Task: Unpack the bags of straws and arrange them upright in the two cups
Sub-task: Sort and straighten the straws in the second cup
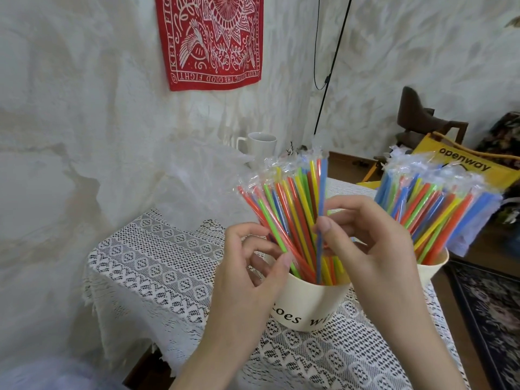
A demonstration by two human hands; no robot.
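A cream cup [306,305] with black lettering stands on the lace-covered table [157,266], packed with colourful wrapped straws [292,204] that fan upward. My left hand [253,266] touches the left side of this bunch, fingers curled around a green straw. My right hand [368,235] pinches a blue straw [320,209] between thumb and fingers. A second cream cup [433,266] at the right, partly hidden behind my right hand, holds another bunch of wrapped straws [433,204].
A white mug [260,146] stands at the table's back. A yellow "openway" bag [464,164] and a dark wooden chair [422,116] are at the right. A black cable hangs on the wall, and a patterned rug [489,311] lies on the floor.
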